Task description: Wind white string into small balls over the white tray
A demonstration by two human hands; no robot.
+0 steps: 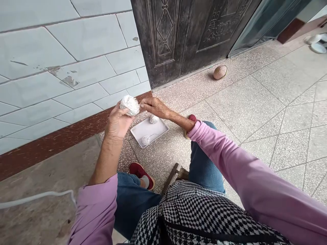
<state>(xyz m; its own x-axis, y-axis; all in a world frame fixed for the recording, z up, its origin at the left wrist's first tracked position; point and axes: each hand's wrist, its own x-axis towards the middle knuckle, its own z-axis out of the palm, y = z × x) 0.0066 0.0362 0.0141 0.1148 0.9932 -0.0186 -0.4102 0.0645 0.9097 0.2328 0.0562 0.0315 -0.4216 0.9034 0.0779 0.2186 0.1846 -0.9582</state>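
Observation:
My left hand (118, 123) is closed around a ball of white yarn (129, 104), which it holds up in front of the tiled wall. At the ball's right edge, my right hand (156, 107) has its fingers pinched together. What lies between those fingertips is too small to make out. Below both hands, a shallow white tray (149, 129) rests on the floor. Inside it are two smaller white balls, one near the far edge (154, 119) and one near the front corner (146, 140) with a thin loose strand trailing from it.
A dark metal door (178, 41) stands ahead, beside the white tiled wall (84, 44). A brown ball (220, 72) sits on the speckled floor by the threshold. Between my legs is part of a wooden stool (175, 175). A white hose (38, 198) lies at the left.

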